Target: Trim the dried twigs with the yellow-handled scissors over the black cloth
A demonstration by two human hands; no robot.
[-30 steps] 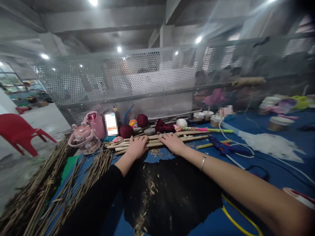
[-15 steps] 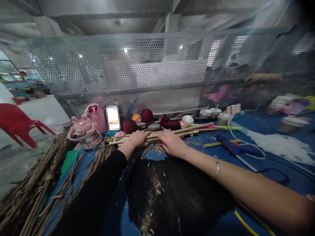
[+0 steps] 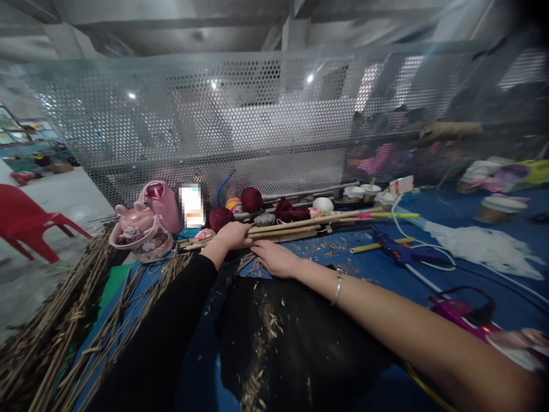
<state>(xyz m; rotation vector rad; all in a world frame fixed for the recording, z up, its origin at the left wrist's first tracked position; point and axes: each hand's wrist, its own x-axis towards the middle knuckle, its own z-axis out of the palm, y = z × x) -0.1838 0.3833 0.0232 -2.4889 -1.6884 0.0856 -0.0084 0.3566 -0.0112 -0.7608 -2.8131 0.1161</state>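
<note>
Several peeled wooden sticks lie side by side across the blue table. My left hand closes over their near side, left of the middle, with its fingertips partly hidden. Just below and to the right, my right hand lies low on the table, fingers stretched toward the left hand and holding nothing visible. Wood shavings are scattered right of it. A dark sheet strewn with more shavings spreads in front of me, under my right forearm.
Brown twigs cover the left side. Behind the sticks stand a pink basket, a phone and dark red yarn balls. A blue glue gun with cords lies right. Another person's hand shows near a magenta object.
My right hand has left the sticks and come down and left, close beside my left hand, which stays at the sticks. Another person's hand has appeared at the right edge.
</note>
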